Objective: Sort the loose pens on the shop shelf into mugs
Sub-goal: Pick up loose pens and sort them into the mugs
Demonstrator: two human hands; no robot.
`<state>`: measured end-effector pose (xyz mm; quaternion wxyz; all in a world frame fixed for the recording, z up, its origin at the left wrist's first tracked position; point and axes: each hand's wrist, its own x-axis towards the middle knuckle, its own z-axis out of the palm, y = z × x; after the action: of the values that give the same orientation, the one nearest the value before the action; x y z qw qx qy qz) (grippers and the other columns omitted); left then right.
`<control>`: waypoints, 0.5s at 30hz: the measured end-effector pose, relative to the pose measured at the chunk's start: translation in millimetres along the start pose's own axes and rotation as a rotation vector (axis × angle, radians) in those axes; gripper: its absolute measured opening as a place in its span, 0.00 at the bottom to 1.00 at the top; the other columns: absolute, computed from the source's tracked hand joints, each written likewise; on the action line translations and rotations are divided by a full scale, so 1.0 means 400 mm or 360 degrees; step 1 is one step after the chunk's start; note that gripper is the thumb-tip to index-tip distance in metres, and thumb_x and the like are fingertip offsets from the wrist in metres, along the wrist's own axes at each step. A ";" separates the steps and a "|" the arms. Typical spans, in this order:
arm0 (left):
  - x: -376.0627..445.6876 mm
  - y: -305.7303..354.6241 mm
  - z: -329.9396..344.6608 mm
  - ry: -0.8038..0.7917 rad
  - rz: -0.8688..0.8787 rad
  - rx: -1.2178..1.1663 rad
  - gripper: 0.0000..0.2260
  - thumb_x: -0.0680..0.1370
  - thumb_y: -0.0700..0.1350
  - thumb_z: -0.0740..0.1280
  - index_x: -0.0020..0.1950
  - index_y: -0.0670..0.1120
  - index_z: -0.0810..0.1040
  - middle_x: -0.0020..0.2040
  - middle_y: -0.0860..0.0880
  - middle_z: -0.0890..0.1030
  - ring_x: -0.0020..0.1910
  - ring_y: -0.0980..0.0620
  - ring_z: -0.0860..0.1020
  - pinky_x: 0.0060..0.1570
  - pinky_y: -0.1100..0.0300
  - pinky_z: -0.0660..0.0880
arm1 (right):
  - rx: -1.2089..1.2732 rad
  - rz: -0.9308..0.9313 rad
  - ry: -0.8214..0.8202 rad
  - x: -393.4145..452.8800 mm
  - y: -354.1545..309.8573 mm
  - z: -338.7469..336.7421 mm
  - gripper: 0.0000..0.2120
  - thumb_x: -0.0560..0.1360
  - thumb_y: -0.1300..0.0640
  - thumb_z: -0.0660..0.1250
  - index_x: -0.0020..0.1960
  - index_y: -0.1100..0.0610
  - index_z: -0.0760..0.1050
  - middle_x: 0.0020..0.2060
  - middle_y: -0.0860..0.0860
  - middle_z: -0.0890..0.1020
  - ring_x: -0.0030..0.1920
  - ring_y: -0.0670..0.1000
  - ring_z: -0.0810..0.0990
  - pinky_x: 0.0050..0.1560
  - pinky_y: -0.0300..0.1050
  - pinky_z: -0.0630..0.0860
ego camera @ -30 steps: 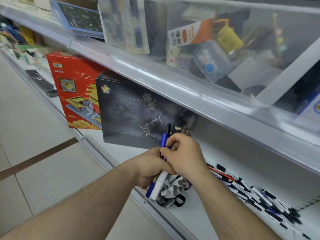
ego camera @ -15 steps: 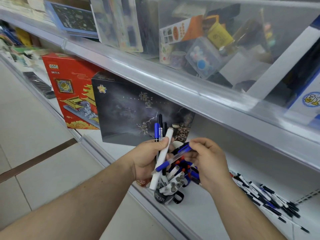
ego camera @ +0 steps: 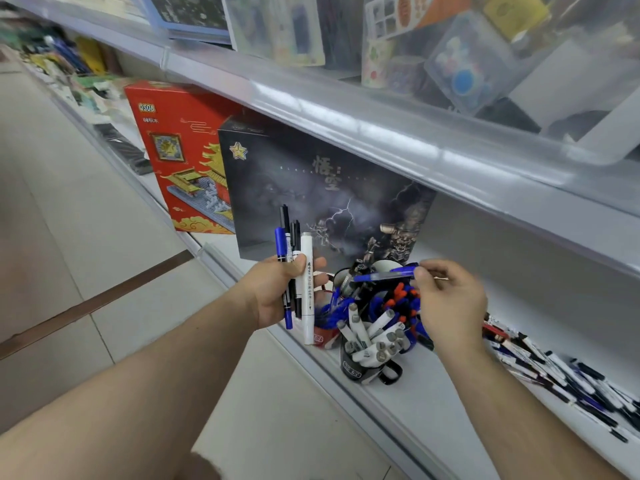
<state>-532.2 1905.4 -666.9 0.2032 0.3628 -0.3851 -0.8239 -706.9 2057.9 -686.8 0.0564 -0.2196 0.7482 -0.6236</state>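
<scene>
Your left hand (ego camera: 280, 289) is raised, its grip wrapped round an upright bundle of pens (ego camera: 294, 268), a white marker (ego camera: 307, 289) among them. Your right hand (ego camera: 450, 303) pinches a blue pen (ego camera: 384, 275) level above the mugs (ego camera: 363, 362) on the shelf (ego camera: 433, 403). Loose pens (ego camera: 554, 379) lie to the right. The red box (ego camera: 180, 150) reads "QS08"; the dark box (ego camera: 322, 195) reads "悟空".

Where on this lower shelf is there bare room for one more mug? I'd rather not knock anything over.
Bare shelf shows at the front, between the black mug and the loose pen pile, and at the back right behind that pile. It is crowded round the mug cluster by the dark box.
</scene>
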 end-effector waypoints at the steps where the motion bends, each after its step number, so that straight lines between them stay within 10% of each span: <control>1: -0.001 0.001 -0.010 0.0032 0.0006 -0.0001 0.09 0.83 0.40 0.60 0.59 0.42 0.78 0.52 0.45 0.85 0.52 0.44 0.82 0.36 0.51 0.82 | -0.0100 -0.0085 -0.0075 0.002 0.006 0.021 0.11 0.75 0.62 0.71 0.41 0.46 0.79 0.37 0.43 0.83 0.37 0.40 0.81 0.43 0.33 0.77; 10: 0.014 -0.007 -0.035 0.0043 0.0009 0.0065 0.09 0.82 0.40 0.62 0.59 0.42 0.78 0.50 0.45 0.86 0.47 0.46 0.84 0.40 0.51 0.82 | -0.1009 -0.0748 -0.0596 0.017 0.103 0.209 0.04 0.73 0.60 0.71 0.43 0.53 0.85 0.40 0.50 0.84 0.41 0.56 0.81 0.47 0.49 0.77; 15: 0.016 -0.008 -0.009 -0.0058 -0.0011 0.0074 0.07 0.81 0.39 0.63 0.55 0.41 0.79 0.46 0.45 0.85 0.39 0.48 0.83 0.49 0.48 0.81 | -0.1807 -0.0640 -0.0947 0.015 0.126 0.300 0.10 0.76 0.59 0.63 0.52 0.51 0.82 0.48 0.49 0.84 0.54 0.54 0.80 0.59 0.48 0.67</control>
<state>-533.8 1901.7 -673.7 0.1848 0.3535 -0.4066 -0.8219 -682.5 1952.9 -759.7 0.0186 -0.5127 0.8572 -0.0446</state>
